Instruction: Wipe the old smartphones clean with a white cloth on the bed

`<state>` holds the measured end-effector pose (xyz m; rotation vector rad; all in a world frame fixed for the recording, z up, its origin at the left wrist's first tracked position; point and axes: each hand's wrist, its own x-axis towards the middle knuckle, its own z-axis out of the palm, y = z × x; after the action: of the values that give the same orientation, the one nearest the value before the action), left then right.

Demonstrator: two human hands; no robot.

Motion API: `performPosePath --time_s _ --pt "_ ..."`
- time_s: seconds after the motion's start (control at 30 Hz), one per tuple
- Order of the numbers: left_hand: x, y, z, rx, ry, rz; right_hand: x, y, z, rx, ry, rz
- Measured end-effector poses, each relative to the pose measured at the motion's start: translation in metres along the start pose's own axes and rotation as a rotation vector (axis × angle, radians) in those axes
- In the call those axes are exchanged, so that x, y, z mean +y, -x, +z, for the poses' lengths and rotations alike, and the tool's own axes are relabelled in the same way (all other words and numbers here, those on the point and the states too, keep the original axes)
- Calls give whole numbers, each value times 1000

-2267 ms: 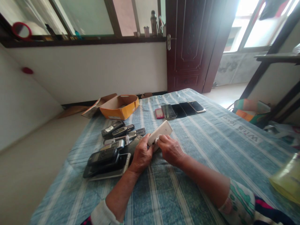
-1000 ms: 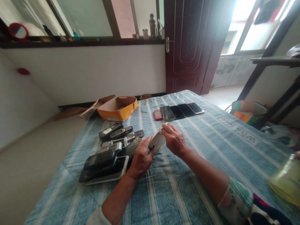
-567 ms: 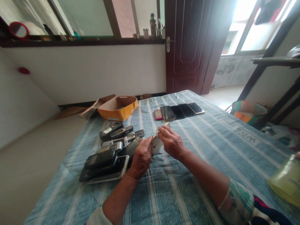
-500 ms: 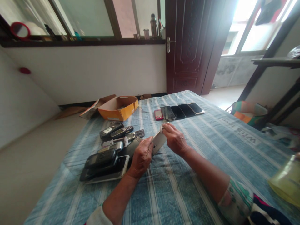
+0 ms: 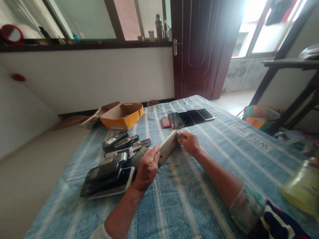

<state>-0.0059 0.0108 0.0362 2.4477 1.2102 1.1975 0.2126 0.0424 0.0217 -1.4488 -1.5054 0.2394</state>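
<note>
My left hand (image 5: 147, 167) is closed around the near end of a smartphone (image 5: 167, 149), its pale back facing me and tilted above the cloth. At the phone's far end, my right hand (image 5: 191, 143) pinches a small whitish cloth (image 5: 178, 137) against the edge. Its fingertips are partly hidden. Left of my left hand lies a group of old phones, with a black phone (image 5: 102, 172) stacked over a large white-edged device (image 5: 127, 184). Several keypad phones, one of them a slim keypad phone (image 5: 141, 144), sit just beyond.
A row of dark smartphones (image 5: 195, 117) lies at the far side beside a small pink phone (image 5: 165, 122). An open orange box (image 5: 123, 120) stands at the far left. The striped bedcover (image 5: 194, 196) lies under everything. A yellow translucent container (image 5: 301, 189) is at the right.
My right hand with the cloth has moved slightly right to the phone's far edge, exposing more of the phone's back. The view has shifted a little.
</note>
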Motion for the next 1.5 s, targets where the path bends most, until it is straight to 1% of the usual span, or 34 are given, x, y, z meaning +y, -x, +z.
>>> performPosePath --time_s 0.07,0.17,0.3,0.4,0.5,0.6,0.73,0.8,0.9,0.97,1.03,1.13,1.2,1.27,1.33,1.43,1.5 --pt "-1 0 0 6 1 -9 1 1 0 -2 6 9" --pt "0 1 1 4 4 -9 -6 2 -1 8 -3 -4" --pt "1 1 2 2 8 -19 -18 2 0 47 -41 -92" --pt "0 0 1 -2 11 -43 -16 4 2 11 22 -122" --pt "-1 -1 -1 -11 9 -60 -10 7 4 -33 81 -94" --pt "-1 -1 -1 -14 6 -62 -12 9 5 -36 92 -91" --pt "1 -1 0 -11 9 -77 -21 12 7 -23 68 -177" --pt "1 -1 0 -15 11 -81 -22 12 7 -48 91 -204" --pt "-1 -1 0 -10 11 -72 -20 13 5 -103 186 -158" --pt "-1 0 0 -7 10 -66 -21 16 5 -113 217 -135" --pt "0 0 0 -8 10 -67 -27 21 6 -101 211 -186" --pt "1 -1 -1 -25 16 -77 -45 33 11 -83 204 -381" --pt "2 -1 -2 -43 27 -87 -54 39 13 -106 213 -507" --pt "2 -1 -3 -51 33 -102 -56 40 13 -126 236 -558" --pt "2 -2 -3 -42 30 -121 -51 36 11 -108 270 -504" --pt "5 -3 -3 -40 57 -163 -39 27 7 -74 294 -350" --pt "8 -4 -4 -54 104 -198 -35 25 6 -74 278 -307"
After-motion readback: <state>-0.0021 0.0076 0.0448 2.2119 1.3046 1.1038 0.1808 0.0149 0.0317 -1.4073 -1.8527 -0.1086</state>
